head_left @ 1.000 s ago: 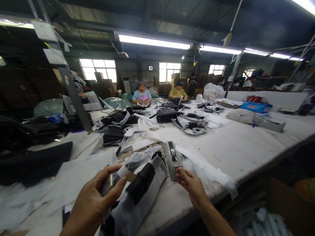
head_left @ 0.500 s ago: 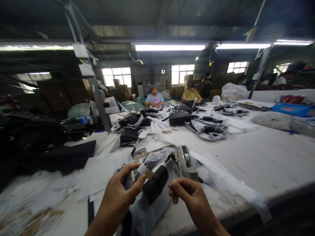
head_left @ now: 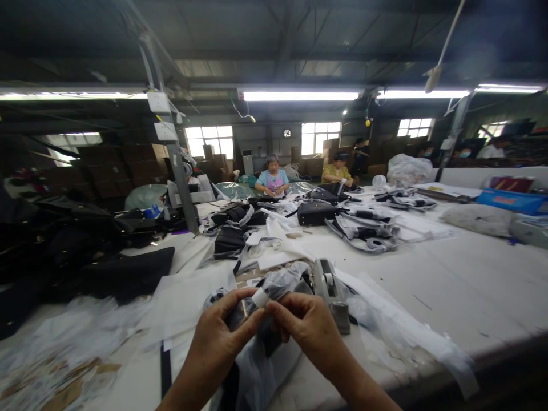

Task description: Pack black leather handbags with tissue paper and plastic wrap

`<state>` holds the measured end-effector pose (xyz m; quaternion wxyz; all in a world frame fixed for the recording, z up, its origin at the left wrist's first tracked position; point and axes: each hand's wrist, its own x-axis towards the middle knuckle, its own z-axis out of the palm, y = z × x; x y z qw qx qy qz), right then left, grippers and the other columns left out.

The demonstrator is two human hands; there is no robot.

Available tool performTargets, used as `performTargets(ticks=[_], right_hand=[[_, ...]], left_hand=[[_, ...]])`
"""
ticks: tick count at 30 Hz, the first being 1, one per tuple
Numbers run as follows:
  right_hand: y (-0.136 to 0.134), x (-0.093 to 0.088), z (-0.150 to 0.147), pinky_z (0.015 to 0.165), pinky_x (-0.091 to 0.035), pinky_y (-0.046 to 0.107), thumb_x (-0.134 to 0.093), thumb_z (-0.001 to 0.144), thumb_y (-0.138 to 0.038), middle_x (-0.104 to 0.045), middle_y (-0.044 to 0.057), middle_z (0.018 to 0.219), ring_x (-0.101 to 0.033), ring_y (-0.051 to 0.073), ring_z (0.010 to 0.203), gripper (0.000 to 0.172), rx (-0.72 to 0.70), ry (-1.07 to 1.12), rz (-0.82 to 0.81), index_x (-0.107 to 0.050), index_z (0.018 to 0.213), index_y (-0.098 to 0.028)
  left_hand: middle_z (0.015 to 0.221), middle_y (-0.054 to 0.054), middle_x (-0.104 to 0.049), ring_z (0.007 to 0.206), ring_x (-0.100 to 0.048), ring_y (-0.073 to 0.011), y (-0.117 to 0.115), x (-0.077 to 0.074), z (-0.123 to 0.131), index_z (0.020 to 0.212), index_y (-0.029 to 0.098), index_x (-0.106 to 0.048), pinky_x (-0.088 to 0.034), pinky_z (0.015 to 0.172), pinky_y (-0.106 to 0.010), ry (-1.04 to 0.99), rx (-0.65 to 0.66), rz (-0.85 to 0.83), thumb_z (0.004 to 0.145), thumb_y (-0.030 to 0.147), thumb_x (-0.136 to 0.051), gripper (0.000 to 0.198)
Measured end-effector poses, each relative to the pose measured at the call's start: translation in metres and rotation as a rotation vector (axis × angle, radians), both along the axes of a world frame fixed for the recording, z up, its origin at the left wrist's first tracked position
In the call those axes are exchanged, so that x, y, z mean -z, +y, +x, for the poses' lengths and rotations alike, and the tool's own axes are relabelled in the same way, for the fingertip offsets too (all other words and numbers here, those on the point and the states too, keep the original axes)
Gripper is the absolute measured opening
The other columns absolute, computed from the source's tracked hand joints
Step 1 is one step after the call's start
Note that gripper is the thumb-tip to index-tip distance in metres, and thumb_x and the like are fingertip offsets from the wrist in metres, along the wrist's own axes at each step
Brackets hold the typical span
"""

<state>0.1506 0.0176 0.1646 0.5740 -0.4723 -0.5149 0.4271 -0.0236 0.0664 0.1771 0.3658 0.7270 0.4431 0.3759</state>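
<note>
My left hand (head_left: 222,331) is closed around a black bag part wrapped in clear plastic (head_left: 250,311), held just above the table's near edge. My right hand (head_left: 306,328) has its fingers pinched at the white paper-wrapped end (head_left: 260,297) of that same piece, touching my left thumb. Below my hands hangs more of the black item in a white plastic sleeve (head_left: 265,371). A grey tape dispenser (head_left: 329,288) stands just right of my right hand.
The white table (head_left: 449,285) stretches away, strewn with black bags (head_left: 317,212), straps and white wrapping paper. Dark bags pile up at left (head_left: 85,240). A slanted metal post (head_left: 175,160) rises from the table. Two people sit at the far end (head_left: 273,180), (head_left: 339,171). A blue box (head_left: 511,200) lies far right.
My right hand left the tape dispenser and moved left to meet my left hand at the wrapped piece. The view shifted right and up a little.
</note>
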Motion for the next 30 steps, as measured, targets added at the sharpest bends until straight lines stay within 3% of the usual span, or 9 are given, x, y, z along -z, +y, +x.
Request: performTargets(ticks=[9, 16, 22, 26, 30], right_hand=[[-0.004, 0.002, 0.007, 0.066, -0.051, 0.023, -0.069, 0.086, -0.044, -0.07, 0.006, 0.083, -0.062, 0.012, 0.067, 0.035, -0.212, 0.102, -0.003, -0.075, 0.102, -0.014], [-0.003, 0.012, -0.006, 0.065, -0.047, 0.022, -0.075, 0.081, -0.044, -0.068, 0.004, 0.086, -0.057, 0.011, 0.068, 0.036, -0.136, 0.289, 0.028, -0.072, 0.105, -0.017], [-0.003, 0.02, -0.021, 0.075, -0.048, 0.023, -0.079, 0.078, -0.04, -0.067, 0.003, 0.093, -0.057, 0.011, 0.075, 0.034, -0.213, 0.64, -0.03, -0.071, 0.106, -0.021], [0.0, 0.026, -0.022, 0.075, -0.051, 0.027, -0.08, 0.076, -0.041, -0.069, 0.006, 0.098, -0.062, 0.015, 0.078, 0.039, -0.142, 0.569, -0.039, -0.071, 0.107, -0.019], [0.006, 0.033, -0.023, 0.058, -0.052, 0.026, -0.075, 0.077, -0.044, -0.071, 0.007, 0.085, -0.065, 0.017, 0.064, 0.04, -0.035, 0.416, -0.038, -0.07, 0.103, -0.014]], left_hand=[[0.105, 0.002, -0.075, 0.102, -0.068, -0.0226, 0.003, 0.006, -0.003, 0.108, 0.027, -0.071, -0.051, 0.087, -0.026, -0.046, 0.002, -0.027, 0.074, 0.057, -0.073, 0.046], [0.085, 0.0, -0.074, 0.075, -0.068, -0.0196, 0.0, 0.01, 0.0, 0.109, 0.025, -0.07, -0.054, 0.07, -0.026, 0.004, 0.012, -0.009, 0.075, 0.058, -0.07, 0.047], [0.083, 0.0, -0.073, 0.07, -0.067, -0.0177, -0.004, 0.009, -0.001, 0.109, 0.024, -0.07, -0.053, 0.065, -0.024, 0.036, 0.052, 0.02, 0.077, 0.056, -0.069, 0.045], [0.097, -0.002, -0.075, 0.09, -0.069, -0.0221, -0.005, 0.006, 0.0, 0.108, 0.025, -0.07, -0.054, 0.083, -0.029, 0.05, 0.072, 0.052, 0.079, 0.054, -0.069, 0.041], [0.106, -0.002, -0.074, 0.101, -0.068, -0.024, -0.006, 0.005, 0.0, 0.106, 0.026, -0.071, -0.051, 0.093, -0.031, 0.066, 0.064, 0.081, 0.079, 0.052, -0.069, 0.038]])
